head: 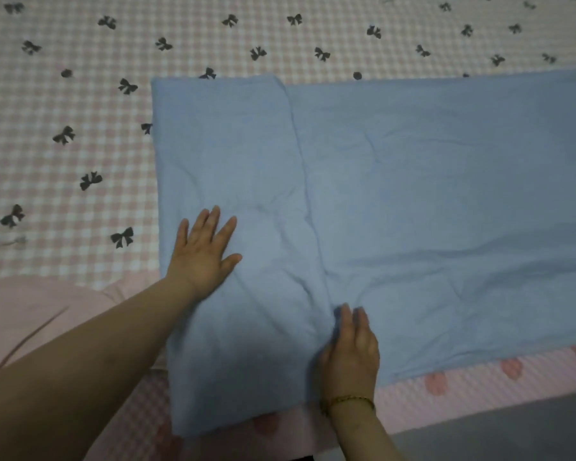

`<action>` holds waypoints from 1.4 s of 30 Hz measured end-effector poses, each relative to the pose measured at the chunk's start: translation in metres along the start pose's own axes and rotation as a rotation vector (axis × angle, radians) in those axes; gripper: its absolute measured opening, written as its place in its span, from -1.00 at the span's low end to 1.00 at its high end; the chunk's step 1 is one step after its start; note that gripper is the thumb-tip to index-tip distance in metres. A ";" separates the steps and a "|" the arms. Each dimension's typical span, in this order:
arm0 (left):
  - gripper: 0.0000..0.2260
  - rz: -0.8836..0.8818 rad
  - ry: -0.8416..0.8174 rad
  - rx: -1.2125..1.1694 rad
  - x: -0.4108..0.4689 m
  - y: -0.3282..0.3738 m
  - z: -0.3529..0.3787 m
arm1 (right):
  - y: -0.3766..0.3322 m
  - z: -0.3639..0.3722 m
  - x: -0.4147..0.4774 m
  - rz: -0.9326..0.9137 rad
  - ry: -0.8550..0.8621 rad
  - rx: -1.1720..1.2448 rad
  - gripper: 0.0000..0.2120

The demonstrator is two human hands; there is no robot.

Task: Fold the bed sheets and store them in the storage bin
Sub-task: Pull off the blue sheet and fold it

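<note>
sheet (413,201) plain light blue; bed cover (64,94) pink-white check, black bows; bracelet (350,401) gold

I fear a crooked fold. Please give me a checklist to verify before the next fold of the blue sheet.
1. Left hand flat on the folded flap of the light blue fabric bed sheet: ok.
2. Right hand resting at the flap's edge: ok.
3. Flap smooth: not ok, creased between the hands.
4. Sheet's right end flat: cannot tell, out of frame.
5. Storage bin nearby: cannot tell, not in view.
</note>
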State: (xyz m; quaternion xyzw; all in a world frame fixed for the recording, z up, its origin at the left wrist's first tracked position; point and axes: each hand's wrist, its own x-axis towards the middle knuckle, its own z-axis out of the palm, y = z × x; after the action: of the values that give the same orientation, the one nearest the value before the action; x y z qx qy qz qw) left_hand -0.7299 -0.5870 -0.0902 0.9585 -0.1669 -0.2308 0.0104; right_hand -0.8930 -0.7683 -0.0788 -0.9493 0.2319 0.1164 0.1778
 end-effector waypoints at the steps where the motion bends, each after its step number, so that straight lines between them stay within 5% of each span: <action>1: -0.38 -0.037 -0.012 -0.025 -0.013 -0.007 0.005 | -0.016 0.003 0.003 -0.055 0.028 -0.009 -0.49; 5: -0.12 -0.089 0.000 -0.079 -0.043 -0.023 0.024 | -0.067 0.026 0.021 -0.331 -0.031 -0.200 -0.45; 8: -0.11 -0.112 0.071 -0.153 -0.038 -0.032 0.034 | -0.051 0.043 0.032 -0.287 -0.146 -0.331 -0.41; 13: -0.32 -0.184 0.272 -0.396 -0.014 -0.042 0.028 | -0.008 0.033 0.035 0.022 -0.032 -0.262 -0.43; 17: -0.47 -0.264 0.375 -0.482 0.046 -0.058 0.007 | -0.063 0.030 0.078 -0.154 0.125 -0.180 -0.46; 23: -0.29 -0.250 0.403 -0.331 0.096 -0.080 0.026 | -0.138 0.049 0.190 -0.370 -0.010 -0.374 -0.36; 29: -0.39 -0.162 0.557 -0.202 0.109 -0.090 0.047 | -0.132 0.032 0.253 -0.209 -0.016 -0.315 -0.40; 37: -0.39 -0.126 0.529 -0.242 0.109 -0.091 0.046 | -0.134 0.031 0.248 -0.100 -0.012 -0.269 -0.43; 42: -0.26 -0.169 0.421 -0.447 0.093 -0.085 0.031 | -0.129 0.054 0.164 -0.114 0.064 -0.258 -0.36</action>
State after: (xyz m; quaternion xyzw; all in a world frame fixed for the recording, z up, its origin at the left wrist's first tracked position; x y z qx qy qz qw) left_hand -0.6393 -0.5351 -0.1673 0.9697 -0.0260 -0.0584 0.2359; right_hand -0.6963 -0.7060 -0.1408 -0.9791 0.1665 0.1045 0.0532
